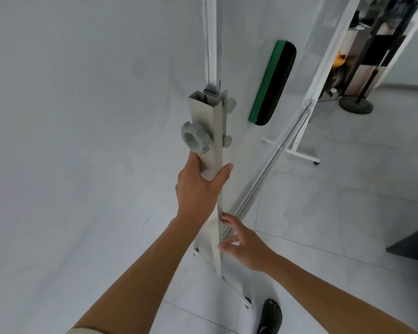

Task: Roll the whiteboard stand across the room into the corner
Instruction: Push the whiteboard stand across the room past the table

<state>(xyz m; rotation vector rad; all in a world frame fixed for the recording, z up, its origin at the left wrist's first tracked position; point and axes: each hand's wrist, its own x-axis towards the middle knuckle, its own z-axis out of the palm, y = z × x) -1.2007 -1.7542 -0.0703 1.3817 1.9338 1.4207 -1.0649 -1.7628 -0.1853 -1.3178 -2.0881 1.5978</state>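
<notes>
The whiteboard stand's near upright post (209,121) is a pale grey square tube with a large grey knob (196,137) on its side. My left hand (198,186) is wrapped around this post just below the knob. My right hand (241,244) is lower, fingers spread, its fingertips touching the post's right edge without closing on it. The white board (251,68) runs away to the right, with a green and black eraser (272,83) stuck on it. The stand's far foot (302,155) and near base (237,292) rest on the floor.
A white wall (82,141) fills the left side, close to the post. Pale floor tiles (348,201) spread to the right. A dark round-based stand (356,106) is behind the board at upper right. A dark box corner (413,244) juts in at the right edge. My shoe (270,317) is by the near base.
</notes>
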